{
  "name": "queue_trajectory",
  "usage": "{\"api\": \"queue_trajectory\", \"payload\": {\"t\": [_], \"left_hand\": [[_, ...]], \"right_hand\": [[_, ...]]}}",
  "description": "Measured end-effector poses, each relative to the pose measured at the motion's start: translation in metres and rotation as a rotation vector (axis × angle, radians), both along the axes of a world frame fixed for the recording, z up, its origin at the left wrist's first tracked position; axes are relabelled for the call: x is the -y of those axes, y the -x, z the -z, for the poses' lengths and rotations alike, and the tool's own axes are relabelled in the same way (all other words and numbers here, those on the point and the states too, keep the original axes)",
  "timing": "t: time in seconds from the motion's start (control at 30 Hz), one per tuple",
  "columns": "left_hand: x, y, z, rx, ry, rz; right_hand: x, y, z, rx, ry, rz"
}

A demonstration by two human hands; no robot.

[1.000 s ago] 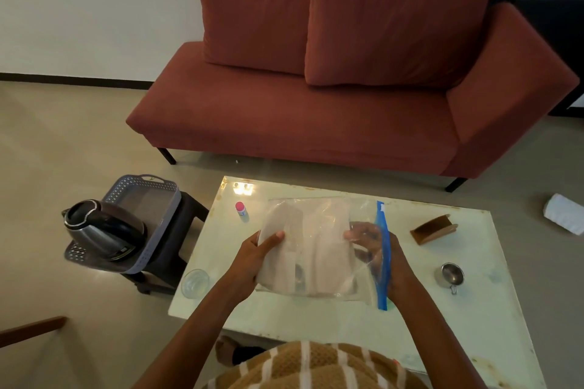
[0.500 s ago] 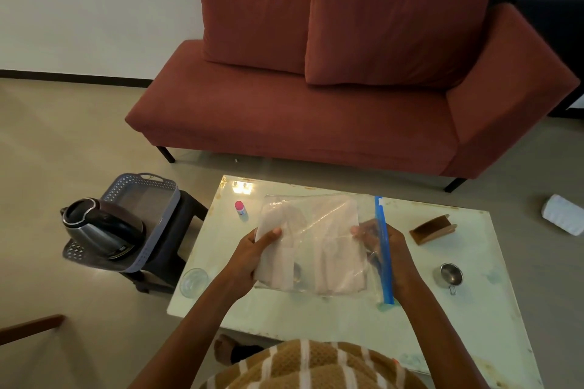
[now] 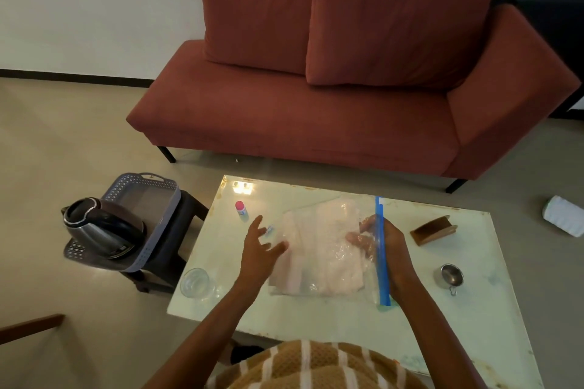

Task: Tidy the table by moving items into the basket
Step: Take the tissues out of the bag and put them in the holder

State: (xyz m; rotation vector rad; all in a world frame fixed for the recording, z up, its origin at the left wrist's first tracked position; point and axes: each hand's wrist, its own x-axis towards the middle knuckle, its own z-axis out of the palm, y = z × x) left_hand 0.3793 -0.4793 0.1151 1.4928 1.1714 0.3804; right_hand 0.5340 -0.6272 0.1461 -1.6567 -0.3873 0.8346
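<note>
On the middle of the table (image 3: 316, 316) the clear zip bag (image 3: 319, 249) lies flat, the right hand (image 3: 390, 243) pinching its blue-zip mouth, likely readying a lift, the left hand (image 3: 257, 249) spread-fingered and gripping nothing, the basket (image 3: 170, 199) just off the table's left end.

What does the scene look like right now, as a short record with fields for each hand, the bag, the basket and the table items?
left hand: open, fingers spread, at the left edge of the clear bag; contact unclear
right hand: grips the clear bag by its blue zip edge
clear bag: over the table, white folded contents inside
basket: on a dark stool left of the table, holds a kettle
on table: pink-capped bottle, glass, wooden holder, metal cup
</note>
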Motion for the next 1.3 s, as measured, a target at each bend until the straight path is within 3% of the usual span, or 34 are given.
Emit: {"api": "queue_trajectory", "payload": {"t": [0.1, 0.2, 0.3, 0.43, 0.7, 0.93, 1.1, 1.3], "left_hand": [[0.013, -0.008, -0.014, 0.031, -0.091, 0.103], [0.031, -0.022, -0.034, 0.158, 0.242, 0.347], [0.042, -0.032, -0.041, 0.132, 0.229, 0.478], [0.037, -0.032, -0.039, 0.057, 0.124, 0.360], [0.035, -0.021, -0.026, -0.063, -0.194, 0.377], [0.034, -0.024, -0.025, -0.022, -0.082, 0.322], [0.023, -0.020, -0.026, -0.033, -0.072, 0.206], [0.023, -0.019, -0.027, 0.004, -0.029, 0.178]], "right_hand": [[-0.005, 0.006, -0.003, 0.190, 0.104, -0.013], [-0.014, 0.015, -0.003, 0.405, 0.188, -0.127], [-0.020, 0.023, -0.003, 0.483, 0.252, -0.190], [-0.020, 0.023, -0.003, 0.535, 0.260, -0.169], [-0.019, 0.028, 0.001, 0.525, 0.230, -0.176], [-0.020, 0.025, 0.003, 0.588, 0.240, -0.176], [-0.019, 0.020, 0.008, 0.763, 0.391, -0.233], [-0.024, 0.020, 0.009, 0.669, 0.409, -0.228]]}}
